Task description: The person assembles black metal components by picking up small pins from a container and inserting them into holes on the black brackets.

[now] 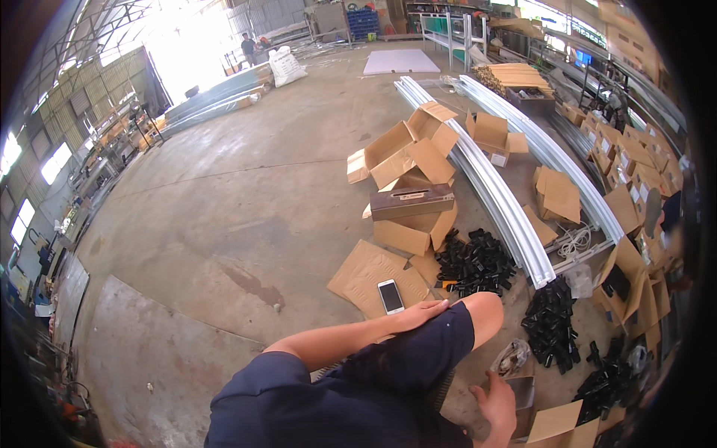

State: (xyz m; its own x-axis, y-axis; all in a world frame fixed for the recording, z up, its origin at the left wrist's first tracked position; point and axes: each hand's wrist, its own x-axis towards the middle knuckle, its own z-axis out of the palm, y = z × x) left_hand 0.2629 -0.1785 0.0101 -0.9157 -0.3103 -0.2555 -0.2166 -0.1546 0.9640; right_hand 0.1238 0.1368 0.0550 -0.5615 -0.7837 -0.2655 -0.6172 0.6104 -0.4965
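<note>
My left hand lies flat on my bent leg near the knee, fingers stretched out and holding nothing that I can see. Down at the lower right, my right hand hangs beside a small open box. Its thumb and forefinger are apart, with nothing visible between them; the other fingers are partly hidden. Just beyond it lies a clear plastic bag with something inside. A white phone with a dark screen rests on a flattened cardboard sheet. Heaps of small black parts are on the floor ahead.
Long silvery metal profiles run away from me. Open cardboard boxes and a brown long box stand to their left. Stacked cartons line the right side. Far off are a white sack and a standing person.
</note>
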